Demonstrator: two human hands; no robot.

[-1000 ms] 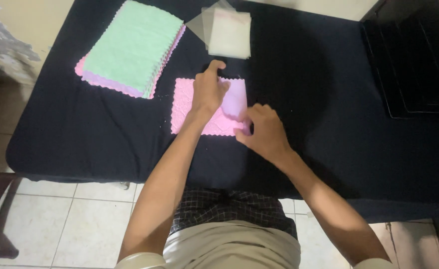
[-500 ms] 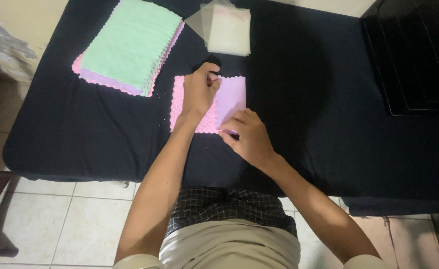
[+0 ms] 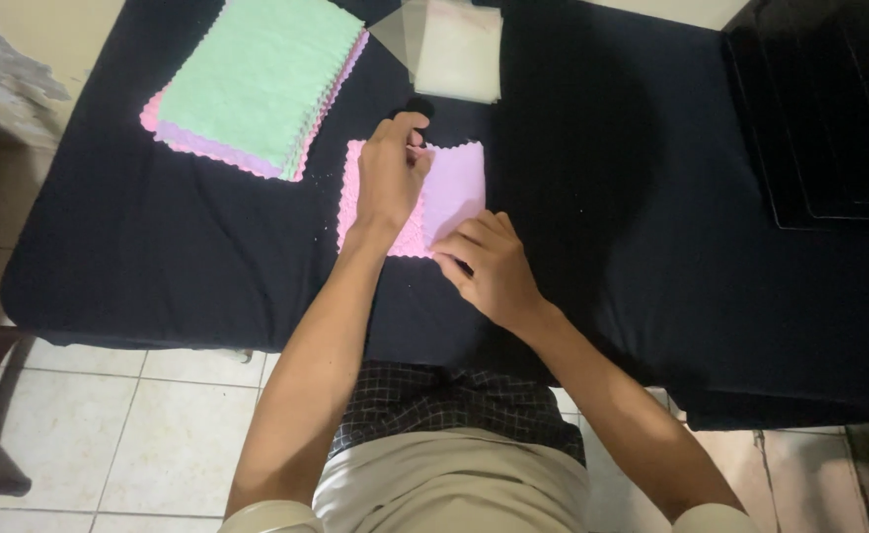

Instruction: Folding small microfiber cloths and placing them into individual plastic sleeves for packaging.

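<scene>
both hands pressing flat (not gripping), left hand (image 3: 391, 178), right hand (image 3: 489, 266), on pink cloth (image 3: 449, 192)

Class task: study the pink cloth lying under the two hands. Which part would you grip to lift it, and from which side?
Grip the pink cloth at its far right corner, coming from the right. It lies flat on the black table; that scalloped edge is bare, while the left hand covers the middle and the right hand the near edge.
</scene>
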